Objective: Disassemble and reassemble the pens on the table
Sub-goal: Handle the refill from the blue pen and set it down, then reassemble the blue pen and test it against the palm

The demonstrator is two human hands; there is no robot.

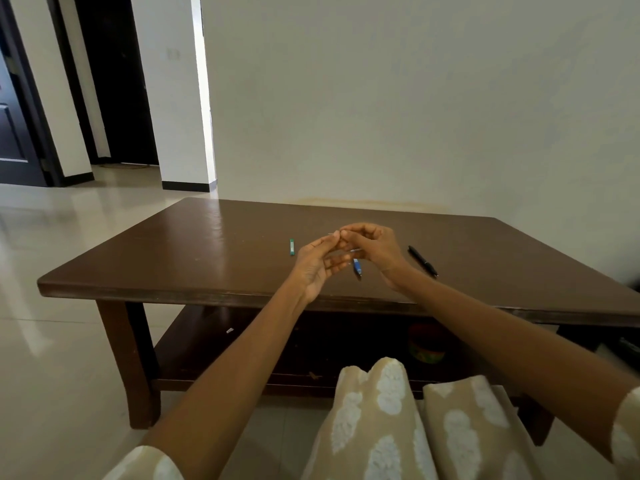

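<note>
Pen refill, thin, is pinched between fingertips of left hand and right hand above brown wooden table by white wall.

No text, label, brand, number or sign can be read anywhere in the head view. The green pen part near the middle of the table carries a pale patch that may be print, but it is too small to make out. The black pen toward the table's right edge and the blue pen part show no legible marking.
</note>
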